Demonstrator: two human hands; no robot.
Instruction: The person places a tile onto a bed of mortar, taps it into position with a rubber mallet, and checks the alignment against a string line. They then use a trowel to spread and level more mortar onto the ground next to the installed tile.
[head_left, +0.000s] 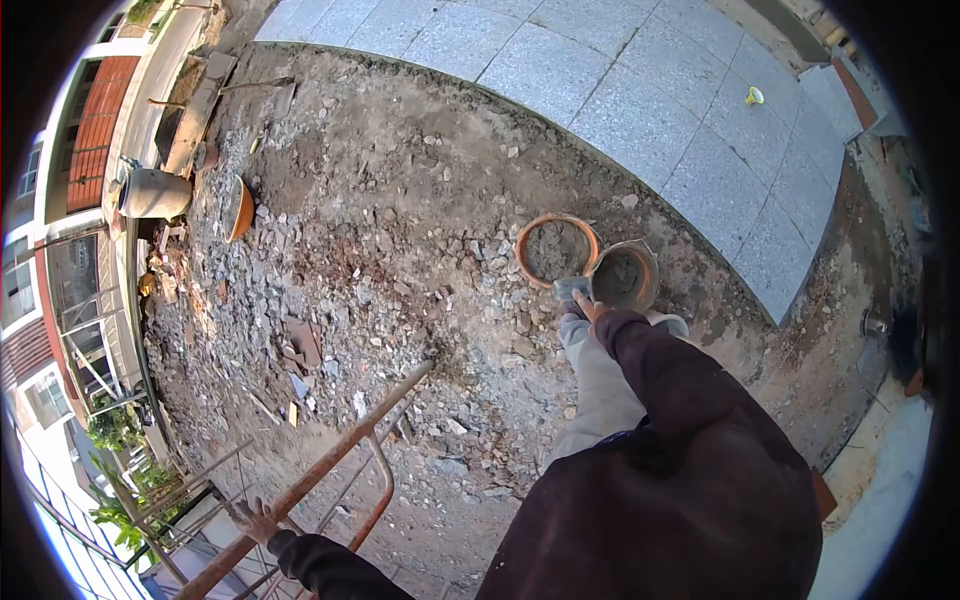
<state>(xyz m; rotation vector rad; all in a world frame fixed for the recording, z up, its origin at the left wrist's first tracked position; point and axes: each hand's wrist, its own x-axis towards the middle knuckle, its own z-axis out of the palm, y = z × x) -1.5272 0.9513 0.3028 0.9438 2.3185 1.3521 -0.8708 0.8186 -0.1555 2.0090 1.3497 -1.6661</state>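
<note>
Head view: our right hand (590, 305) has its grip closed on grey pan (622, 276) near rim, orange pan (553, 250) just left; left hand (258, 520) spread on rail (340, 455).

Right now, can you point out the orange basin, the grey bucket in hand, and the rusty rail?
orange basin (522, 252): head view, left side of its rim.
grey bucket (628, 246): head view, far edge of its rim.
rusty rail (330, 460): head view, middle of the sloping bar.

Grey paving slabs (640, 110), a small yellow object (754, 95), a metal drum (155, 193) beside loose rubble (250, 290).
</note>
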